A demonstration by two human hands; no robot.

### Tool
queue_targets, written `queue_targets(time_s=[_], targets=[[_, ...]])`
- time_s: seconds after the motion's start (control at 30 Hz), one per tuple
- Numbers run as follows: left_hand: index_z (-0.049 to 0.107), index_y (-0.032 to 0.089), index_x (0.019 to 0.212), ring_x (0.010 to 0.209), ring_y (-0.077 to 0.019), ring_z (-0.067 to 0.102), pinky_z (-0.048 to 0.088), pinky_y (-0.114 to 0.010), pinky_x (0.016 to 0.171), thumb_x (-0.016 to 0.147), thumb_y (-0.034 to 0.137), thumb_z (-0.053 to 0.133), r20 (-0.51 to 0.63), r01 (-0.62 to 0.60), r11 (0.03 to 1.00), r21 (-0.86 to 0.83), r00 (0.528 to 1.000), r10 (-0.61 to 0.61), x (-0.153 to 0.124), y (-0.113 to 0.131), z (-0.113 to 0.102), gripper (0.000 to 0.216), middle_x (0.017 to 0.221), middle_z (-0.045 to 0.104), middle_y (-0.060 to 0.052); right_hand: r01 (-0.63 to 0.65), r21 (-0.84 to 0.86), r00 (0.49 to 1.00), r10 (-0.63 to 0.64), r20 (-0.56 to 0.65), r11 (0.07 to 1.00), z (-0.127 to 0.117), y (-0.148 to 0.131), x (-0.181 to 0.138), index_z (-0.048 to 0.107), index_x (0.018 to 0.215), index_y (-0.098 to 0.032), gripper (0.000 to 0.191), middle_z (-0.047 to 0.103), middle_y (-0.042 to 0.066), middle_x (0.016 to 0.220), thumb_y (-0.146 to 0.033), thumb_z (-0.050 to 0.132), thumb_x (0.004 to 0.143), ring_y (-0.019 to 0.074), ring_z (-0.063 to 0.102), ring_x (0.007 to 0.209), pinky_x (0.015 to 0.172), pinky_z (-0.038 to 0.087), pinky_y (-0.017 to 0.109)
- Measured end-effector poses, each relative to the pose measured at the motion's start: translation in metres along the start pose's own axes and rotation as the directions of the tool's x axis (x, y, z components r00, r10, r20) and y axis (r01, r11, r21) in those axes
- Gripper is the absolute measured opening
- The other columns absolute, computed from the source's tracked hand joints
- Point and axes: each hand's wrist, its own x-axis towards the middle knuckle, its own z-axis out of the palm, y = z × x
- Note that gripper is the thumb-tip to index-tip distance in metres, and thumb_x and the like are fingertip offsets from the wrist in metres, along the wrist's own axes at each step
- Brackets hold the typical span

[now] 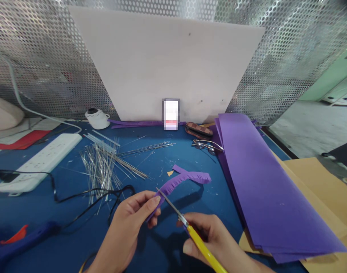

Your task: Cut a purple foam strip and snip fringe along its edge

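Observation:
Between the thumb and fingers of my left hand point(139, 208) is one end of a purple paper strip point(173, 182). Fine cuts run along the strip's edge, and its far part bends back on itself above the blue table. My right hand point(210, 235) grips a pair of scissors point(203, 248) with yellow handles. Their thin metal blades point up and left, and the tips lie against the strip close to my left thumb. Whether the blades are parted is hard to make out. A small orange paper scrap point(170, 173) lies just beyond the strip.
Folded purple sheets point(264, 182) lie over tan paper point(310, 178) at right. Thin wires point(101, 167), a power strip point(42, 161) and a blue glue gun point(22, 240) with a black cord occupy the left. Glasses point(207, 146), a checked case point(198, 130) and a phone point(171, 113) are behind.

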Motion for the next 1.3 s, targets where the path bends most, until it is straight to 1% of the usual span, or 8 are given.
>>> queue_targets(time_s=[0.1,0.27,0.4,0.53,0.73,0.93,1.07,1.3], targets=[[0.072,0.017,0.069,0.048,-0.0100,0.051,0.040,-0.020,0.048,0.065,0.036,0.080,-0.017,-0.011,1.000,0.026,1.000,0.011,0.000,0.000,0.000,0.022,0.056,0.064,0.001,0.001,-0.052,1.000,-0.002,-0.012,0.999,0.000,-0.006,-0.001,0.058,0.084,-0.017,0.027,0.030,-0.007,0.067,-0.036,0.075,0.077,0.0101,0.023,0.061,0.051,0.021,0.024],[0.071,0.016,0.069,0.048,-0.0102,0.051,0.041,-0.020,0.048,0.064,0.034,0.079,-0.068,-0.060,0.998,0.035,0.996,0.062,0.001,0.001,0.001,0.020,0.054,0.063,0.002,-0.017,-0.337,0.998,-0.002,-0.057,0.941,0.001,-0.023,-0.001,0.060,0.082,-0.019,0.022,0.037,-0.007,0.065,-0.025,0.077,0.070,0.0105,0.029,0.060,0.051,0.025,0.021],[0.071,0.016,0.069,0.049,-0.0108,0.053,0.041,-0.020,0.048,0.064,0.033,0.079,-0.073,-0.052,0.998,0.043,0.996,0.055,0.001,0.001,0.001,0.019,0.054,0.064,0.002,-0.030,-0.447,0.992,-0.027,-0.122,0.894,0.003,-0.025,0.000,0.059,0.078,-0.020,0.022,0.043,-0.007,0.066,-0.021,0.078,0.067,0.0111,0.035,0.060,0.052,0.028,0.020],[0.071,0.016,0.068,0.048,-0.0112,0.053,0.042,-0.021,0.048,0.063,0.033,0.079,-0.052,-0.057,0.996,0.067,0.997,0.060,0.002,0.001,0.001,0.020,0.054,0.064,0.001,-0.033,-0.455,0.989,-0.036,-0.142,0.890,0.003,-0.022,0.000,0.058,0.077,-0.020,0.023,0.044,-0.006,0.066,-0.021,0.079,0.066,0.0115,0.037,0.060,0.052,0.030,0.021],[0.072,0.017,0.069,0.047,-0.0113,0.052,0.041,-0.021,0.047,0.062,0.034,0.080,-0.058,-0.058,0.997,0.054,0.996,0.061,0.001,0.000,0.001,0.020,0.054,0.064,0.001,-0.019,-0.413,0.992,-0.033,-0.120,0.911,0.003,-0.021,0.000,0.057,0.076,-0.020,0.022,0.039,-0.007,0.064,-0.025,0.078,0.070,0.0109,0.032,0.060,0.052,0.026,0.022],[0.072,0.017,0.067,0.049,-0.0109,0.052,0.041,-0.020,0.048,0.064,0.036,0.079,-0.031,-0.066,0.997,0.051,0.997,0.068,0.001,-0.001,0.000,0.020,0.055,0.064,0.001,-0.008,-0.366,0.994,-0.034,-0.107,0.931,0.003,-0.016,0.001,0.051,0.070,-0.019,0.029,0.034,-0.008,0.062,-0.029,0.078,0.072,0.0103,0.028,0.059,0.051,0.023,0.022],[0.071,0.017,0.066,0.048,-0.0106,0.051,0.041,-0.020,0.047,0.064,0.036,0.080,-0.030,-0.067,0.997,0.038,0.997,0.068,0.001,-0.001,0.000,0.021,0.055,0.063,0.001,-0.010,-0.368,0.992,-0.038,-0.124,0.930,0.003,-0.016,0.003,0.051,0.067,-0.018,0.031,0.034,-0.008,0.060,-0.027,0.080,0.068,0.0100,0.028,0.058,0.050,0.023,0.022],[0.071,0.017,0.068,0.049,-0.0104,0.051,0.041,-0.020,0.048,0.066,0.039,0.080,-0.027,-0.051,0.998,0.021,0.998,0.052,0.002,-0.003,0.001,0.023,0.057,0.063,0.001,0.008,-0.351,0.994,-0.045,-0.098,0.936,0.002,-0.014,0.002,0.053,0.069,-0.018,0.031,0.035,-0.008,0.061,-0.034,0.079,0.072,0.0097,0.028,0.058,0.050,0.022,0.022]])
